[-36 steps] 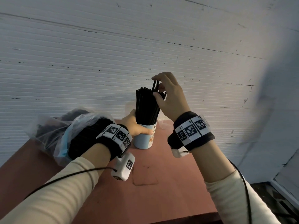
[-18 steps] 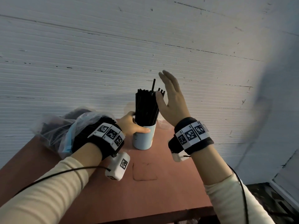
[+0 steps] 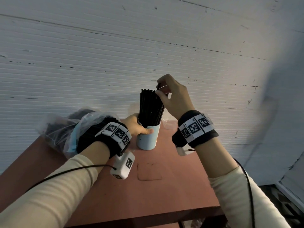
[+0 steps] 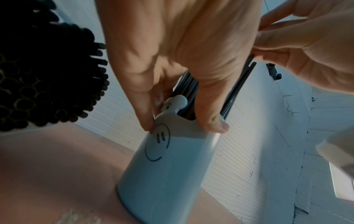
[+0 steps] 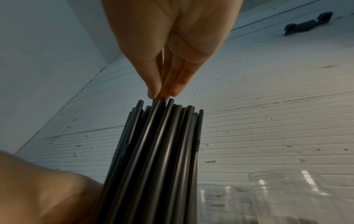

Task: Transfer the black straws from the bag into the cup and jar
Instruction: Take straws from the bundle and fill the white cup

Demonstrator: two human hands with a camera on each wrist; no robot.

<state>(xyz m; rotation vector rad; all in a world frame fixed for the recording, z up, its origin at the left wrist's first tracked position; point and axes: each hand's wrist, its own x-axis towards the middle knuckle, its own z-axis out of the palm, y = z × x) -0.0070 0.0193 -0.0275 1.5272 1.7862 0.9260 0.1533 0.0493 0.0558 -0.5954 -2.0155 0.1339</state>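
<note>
A light blue cup (image 3: 148, 139) with a smiley face (image 4: 168, 166) stands on the reddish table (image 3: 164, 186), packed with upright black straws (image 3: 150, 107) (image 5: 162, 151). My left hand (image 3: 139, 127) (image 4: 182, 121) grips the cup near its rim, thumb in front. My right hand (image 3: 158, 87) (image 5: 162, 94) pinches the top of a straw that stands slightly above the bundle. The clear plastic bag (image 3: 65, 129) holding more black straws (image 4: 38, 75) lies left of the cup, behind my left wrist. A clear jar (image 3: 169, 125) (image 5: 287, 197) stands just right of the cup, partly hidden by my right wrist.
A white ribbed wall (image 3: 115, 55) rises directly behind the table. The table's front edge (image 3: 148, 216) is near me, and its right edge drops to dark floor (image 3: 279, 203). A dark hook (image 5: 306, 24) sits on the wall.
Half a second ago my right hand was spread flat beside the straws; now its fingers have closed on a straw top. The left hand has stayed on the cup.
</note>
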